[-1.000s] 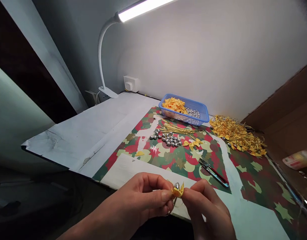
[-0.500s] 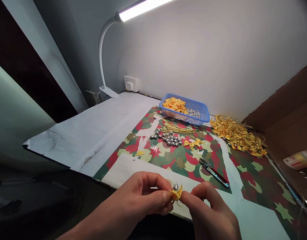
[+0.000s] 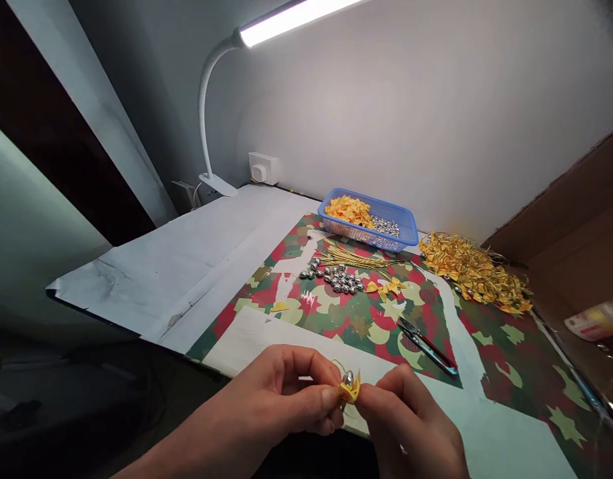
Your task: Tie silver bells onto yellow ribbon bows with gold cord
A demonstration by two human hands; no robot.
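Observation:
Near the table's front edge, my left hand (image 3: pixel 291 392) and my right hand (image 3: pixel 410 419) meet, both pinching a small yellow ribbon bow with a silver bell (image 3: pixel 349 386) on it. A thin gold thread loops up from the bow beside my left fingers. Further back on the patterned sheet lie a cluster of loose silver bells (image 3: pixel 339 278), a bundle of gold threads (image 3: pixel 353 256) and two or three loose yellow bows (image 3: pixel 386 287).
A blue basket (image 3: pixel 408 229) holding yellow bows and silver bells stands by the wall. A heap of finished gold pieces (image 3: pixel 473 271) lies to its right. Small snips (image 3: pixel 426 344) rest at centre right. A clip lamp (image 3: pixel 206 120) arches over the left; cardboard (image 3: pixel 576 219) stands right.
My hands have closed in tighter on the bow and shifted it slightly lower and left. The rest of the table looks the same.

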